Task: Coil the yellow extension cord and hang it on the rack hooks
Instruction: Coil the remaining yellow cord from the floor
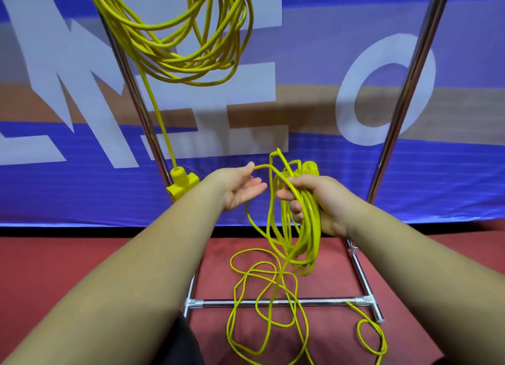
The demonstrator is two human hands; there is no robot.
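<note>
R hand (pixel 319 198) grips coil of yellow extension cord (pixel 313 217); L hand (pixel 240 189) relaxed, fingertip touching one strand; rest lies loose on red floor (pixel 82 255).

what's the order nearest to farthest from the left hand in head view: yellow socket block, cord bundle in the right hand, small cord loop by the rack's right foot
1. cord bundle, right, a strand touching the left hand
2. socket block, left, by the wrist
3. small loop, down at lower right
</note>
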